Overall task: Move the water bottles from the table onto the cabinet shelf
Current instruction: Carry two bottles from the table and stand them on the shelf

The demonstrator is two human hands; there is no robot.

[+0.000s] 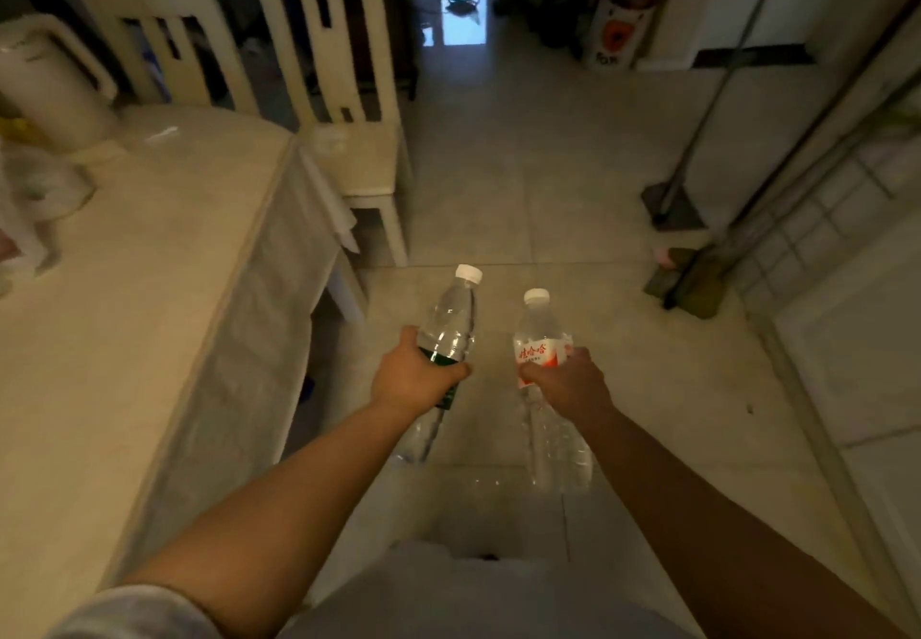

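Both bare arms are stretched forward over a tiled floor [523,180], beside a table [124,289] on the left. The left hand [411,377] is wrapped around the middle of a green-labelled bottle [451,324], held tilted with its white cap pointing away. The right hand [573,381] is closed around a red-labelled bottle [538,339], held the same way. The two bottles are held close together, not touching.
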